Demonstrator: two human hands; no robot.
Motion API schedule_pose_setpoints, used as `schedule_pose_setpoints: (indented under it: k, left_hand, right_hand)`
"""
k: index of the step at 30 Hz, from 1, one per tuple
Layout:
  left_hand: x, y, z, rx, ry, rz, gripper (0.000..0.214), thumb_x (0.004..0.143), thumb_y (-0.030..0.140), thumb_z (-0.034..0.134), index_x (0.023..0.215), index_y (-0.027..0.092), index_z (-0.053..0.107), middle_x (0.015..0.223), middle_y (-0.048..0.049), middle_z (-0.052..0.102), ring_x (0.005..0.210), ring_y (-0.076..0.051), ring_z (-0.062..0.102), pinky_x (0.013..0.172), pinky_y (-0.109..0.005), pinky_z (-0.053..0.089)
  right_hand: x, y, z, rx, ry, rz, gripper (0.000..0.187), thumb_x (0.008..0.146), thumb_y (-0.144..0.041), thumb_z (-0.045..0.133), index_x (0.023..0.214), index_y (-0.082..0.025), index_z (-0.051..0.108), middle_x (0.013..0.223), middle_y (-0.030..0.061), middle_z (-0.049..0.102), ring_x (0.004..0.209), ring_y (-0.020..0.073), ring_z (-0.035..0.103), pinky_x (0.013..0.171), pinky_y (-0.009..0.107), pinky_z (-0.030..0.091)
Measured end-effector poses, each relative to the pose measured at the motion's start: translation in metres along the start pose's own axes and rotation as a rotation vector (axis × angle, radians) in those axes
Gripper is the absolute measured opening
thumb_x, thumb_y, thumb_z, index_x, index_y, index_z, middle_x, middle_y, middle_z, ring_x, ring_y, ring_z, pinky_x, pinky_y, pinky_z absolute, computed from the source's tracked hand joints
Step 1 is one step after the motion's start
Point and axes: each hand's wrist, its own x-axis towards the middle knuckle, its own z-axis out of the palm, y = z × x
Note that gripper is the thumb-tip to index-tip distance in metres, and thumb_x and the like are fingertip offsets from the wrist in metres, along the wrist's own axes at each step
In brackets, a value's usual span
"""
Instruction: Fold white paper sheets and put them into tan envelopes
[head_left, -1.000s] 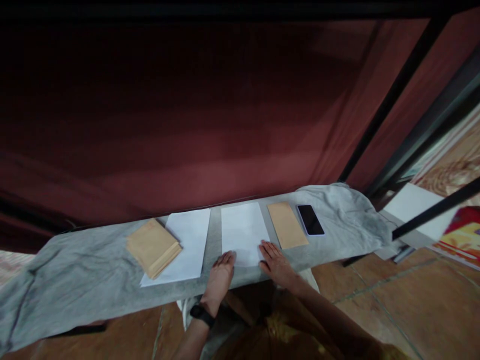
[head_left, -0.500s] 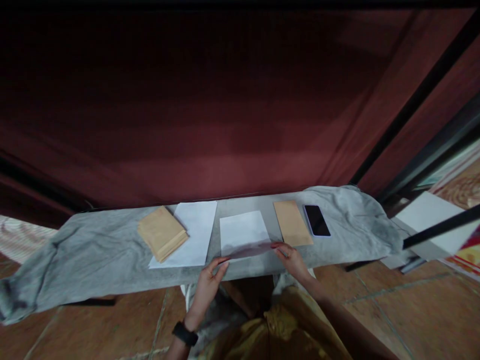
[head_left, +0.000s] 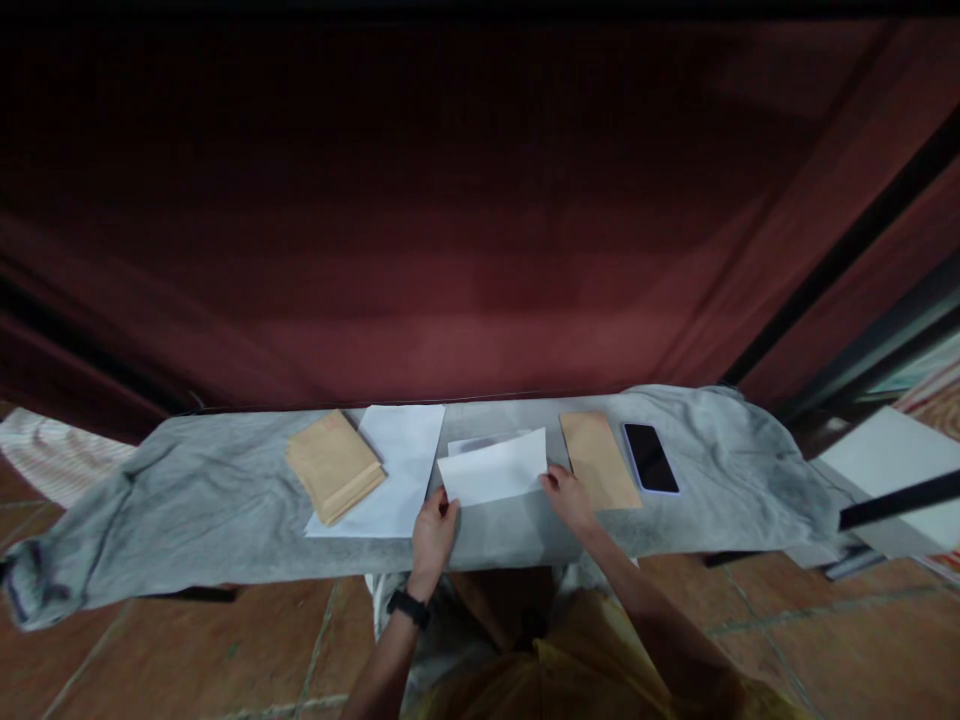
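A white sheet of paper [head_left: 495,470] is bent over itself on the cloth in front of me, its near flap raised and a strip of the far part showing behind. My left hand [head_left: 433,535] pinches the sheet's near left corner between thumb and fingers. At the near right corner, my right hand [head_left: 568,495] pinches it too. A brown paper envelope [head_left: 598,458] lies just beyond my right hand. To the left, a stack of brown envelopes [head_left: 335,466] rests on larger white sheets of paper [head_left: 409,460].
A phone [head_left: 650,458] lies right of the single envelope. Grey cloth [head_left: 225,500] covers the long narrow table and hangs over its left end. A dark red panel [head_left: 465,340] stands along the back. White boards [head_left: 892,475] lean at the right, by a dark bar.
The near edge of the white sheet has come up and over toward the far side. Both hands keep hold of it, and the view has shifted slightly.
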Motion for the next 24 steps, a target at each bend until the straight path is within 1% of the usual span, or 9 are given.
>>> schedule_pose_setpoints:
  k: [2,4,6,9,12,17,21,24]
  left_hand:
    - [0.006,0.005,0.000,0.050,0.008,-0.033,0.034,0.090,0.024,0.056,0.121,0.017,0.066,0.091,-0.0057,0.076,0.084,-0.022,0.072,0.079,-0.031,0.053]
    - [0.008,0.008,0.001,0.092,0.003,-0.066,0.038,0.091,0.022,0.057,0.127,0.017,0.063,0.091,-0.0057,0.076,0.083,-0.021,0.071,0.077,-0.030,0.052]
    - [0.008,0.011,0.001,0.129,-0.013,-0.080,0.039,0.092,0.022,0.057,0.131,0.018,0.061,0.091,-0.0053,0.076,0.083,-0.021,0.071,0.076,-0.029,0.051]
    - [0.004,0.016,0.002,0.203,-0.029,-0.096,0.042,0.094,0.023,0.056,0.135,0.018,0.058,0.092,-0.0052,0.075,0.083,-0.021,0.070,0.074,-0.029,0.049]
    - [0.002,0.021,0.004,0.276,-0.035,-0.124,0.045,0.095,0.024,0.056,0.140,0.018,0.053,0.089,-0.0042,0.073,0.081,-0.020,0.069,0.070,-0.028,0.047]
    - [0.001,0.025,0.007,0.339,-0.043,-0.136,0.047,0.095,0.023,0.055,0.141,0.019,0.051,0.090,-0.0037,0.072,0.083,-0.020,0.068,0.070,-0.028,0.046]
    - [0.000,0.028,0.009,0.423,-0.066,-0.134,0.044,0.097,0.023,0.052,0.140,0.019,0.053,0.096,-0.0066,0.073,0.088,-0.022,0.069,0.074,-0.029,0.048]
    - [-0.004,0.029,0.010,0.499,-0.055,-0.117,0.041,0.097,0.023,0.051,0.137,0.019,0.056,0.102,-0.0087,0.073,0.093,-0.023,0.069,0.078,-0.031,0.050]
  right_hand:
    - [0.002,0.000,0.003,-0.039,0.000,0.016,0.022,0.092,-0.026,0.050,0.088,-0.020,0.071,0.089,0.0081,0.076,0.083,0.0220,0.071,0.079,0.030,0.052]
    - [0.002,0.001,0.004,-0.066,-0.004,0.025,0.022,0.093,-0.025,0.049,0.093,-0.021,0.071,0.091,0.0075,0.076,0.084,0.0215,0.071,0.080,0.030,0.052]
    - [0.001,0.002,0.005,-0.081,-0.007,0.030,0.024,0.093,-0.024,0.049,0.102,-0.021,0.071,0.095,0.0077,0.077,0.086,0.0218,0.072,0.081,0.030,0.052]
    - [-0.002,0.003,0.007,-0.122,-0.001,0.027,0.033,0.093,-0.023,0.048,0.120,-0.019,0.067,0.101,0.0095,0.077,0.092,0.0231,0.072,0.085,0.032,0.053]
    - [-0.005,0.003,0.011,-0.218,0.023,0.012,0.039,0.094,-0.020,0.046,0.130,-0.017,0.061,0.104,0.0104,0.077,0.094,0.0231,0.072,0.088,0.033,0.053]
    - [-0.007,0.003,0.016,-0.309,0.030,-0.018,0.041,0.096,-0.019,0.044,0.133,-0.018,0.061,0.113,0.0123,0.076,0.103,0.0241,0.071,0.094,0.034,0.051]
    - [-0.006,0.002,0.016,-0.369,0.006,-0.043,0.040,0.097,-0.018,0.041,0.132,-0.017,0.063,0.117,0.0133,0.074,0.107,0.0245,0.069,0.098,0.035,0.048]
    - [-0.007,0.000,0.013,-0.395,-0.011,-0.051,0.038,0.098,-0.017,0.043,0.130,-0.017,0.064,0.120,0.0126,0.073,0.109,0.0242,0.068,0.099,0.035,0.047]
